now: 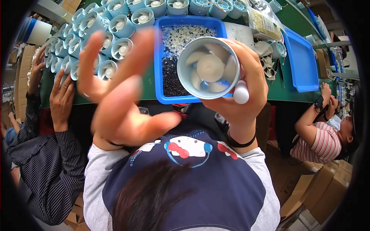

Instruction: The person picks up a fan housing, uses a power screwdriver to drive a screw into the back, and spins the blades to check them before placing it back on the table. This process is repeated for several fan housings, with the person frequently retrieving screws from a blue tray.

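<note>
My right hand (246, 81) is wrapped round a light blue fan housing (181, 77), a short round tube with a white fan (210, 68) inside. The fan's face is turned up toward me. A white piece with a rounded end (241, 92) sticks out beside the housing, against the same hand; the rest of it is hidden. To the left, my left hand (119, 100) is raised and smeared by motion, its fingers spread and nothing visible in them. Under the housing lies a blue tray (158, 77) with clear beads (185, 34) and small black parts (173, 77).
Rows of similar light blue fan housings (119, 24) cover the green table's far left. An empty-looking blue tray (300, 57) and a bag of small pale parts (264, 23) lie to the right. A co-worker's hand (61, 100) rests at left; another person (320, 131) sits at right.
</note>
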